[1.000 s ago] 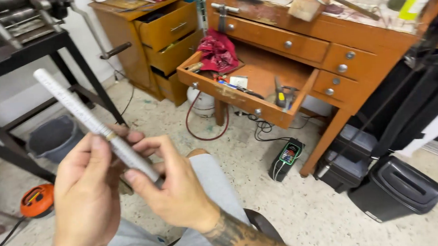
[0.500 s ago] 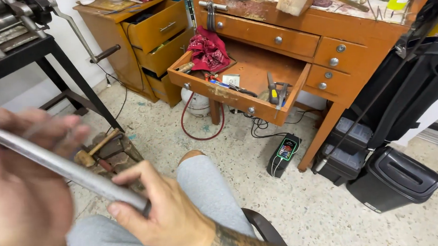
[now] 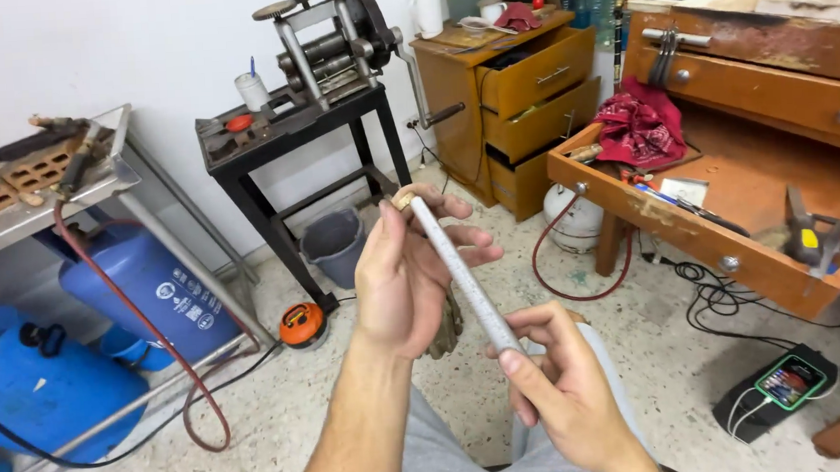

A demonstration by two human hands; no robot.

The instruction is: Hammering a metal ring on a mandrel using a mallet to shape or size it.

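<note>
A long tapered grey metal rod (image 3: 460, 272) with fine marks along it is held in front of me, pointing up and to the left. My left hand (image 3: 405, 275) holds its upper, thinner part, thumb and fingers around a small gold-coloured ring (image 3: 403, 201) at the tip. My right hand (image 3: 567, 391) grips the lower, thicker end of the rod. My grey-clad knee is under both hands.
An open wooden drawer (image 3: 727, 239) with tools and a red cloth (image 3: 639, 124) is on the right. A rolling mill (image 3: 328, 40) stands on a black stand. Blue gas cylinders (image 3: 150, 288), a grey bucket (image 3: 334, 242), a small wooden cabinet and floor cables surround me.
My view has swung left, from the desk toward the mill and cylinders. My hands have raised the rod more upright, and my left hand has slid up to its tip.
</note>
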